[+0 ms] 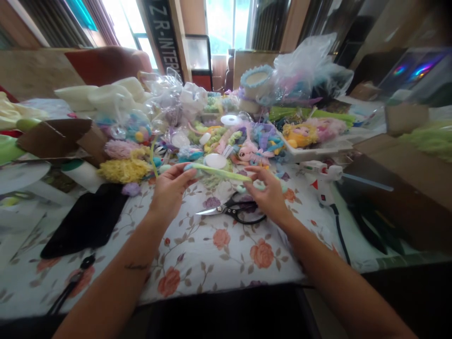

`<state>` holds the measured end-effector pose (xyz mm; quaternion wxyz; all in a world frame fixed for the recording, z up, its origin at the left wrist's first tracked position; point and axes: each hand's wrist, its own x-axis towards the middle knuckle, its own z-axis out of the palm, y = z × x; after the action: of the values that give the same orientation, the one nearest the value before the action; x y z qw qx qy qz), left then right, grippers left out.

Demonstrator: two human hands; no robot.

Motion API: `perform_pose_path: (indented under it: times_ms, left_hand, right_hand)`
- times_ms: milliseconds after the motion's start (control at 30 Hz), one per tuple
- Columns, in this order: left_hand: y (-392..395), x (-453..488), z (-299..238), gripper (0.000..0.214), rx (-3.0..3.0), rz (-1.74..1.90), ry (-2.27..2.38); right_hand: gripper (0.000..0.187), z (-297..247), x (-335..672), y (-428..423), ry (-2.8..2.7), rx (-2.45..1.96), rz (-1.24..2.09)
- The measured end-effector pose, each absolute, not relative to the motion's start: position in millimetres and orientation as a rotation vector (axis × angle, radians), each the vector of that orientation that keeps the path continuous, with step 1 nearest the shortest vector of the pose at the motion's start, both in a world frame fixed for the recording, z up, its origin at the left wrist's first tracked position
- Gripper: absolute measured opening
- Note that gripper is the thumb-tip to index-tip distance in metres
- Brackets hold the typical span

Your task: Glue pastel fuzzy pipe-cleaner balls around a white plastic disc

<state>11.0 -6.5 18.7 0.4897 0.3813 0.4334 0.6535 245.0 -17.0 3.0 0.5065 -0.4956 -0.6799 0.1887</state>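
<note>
Left hand [172, 187] and right hand [269, 194] pinch the ends of a pale green fuzzy chenille stem [219, 172]. Likely light and bendy: hold near the ends. Black-handled steel scissors [236, 210] at 6 o'clock.

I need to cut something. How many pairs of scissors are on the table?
1. The black-handled scissors lie on the floral tablecloth between the left hand and right hand, which hold a green fuzzy stem. Others may be hidden in the craft pile.
</note>
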Motion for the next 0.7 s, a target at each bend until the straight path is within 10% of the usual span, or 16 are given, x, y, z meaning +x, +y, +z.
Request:
perform_pose_path:
  times_ms: [700]
  left_hand:
    - [-3,0,-1,0.031,0.816,1.279,0.935]
  right_hand:
    - [0.026,15,254,-24,-2.308,-1.228,0.837]
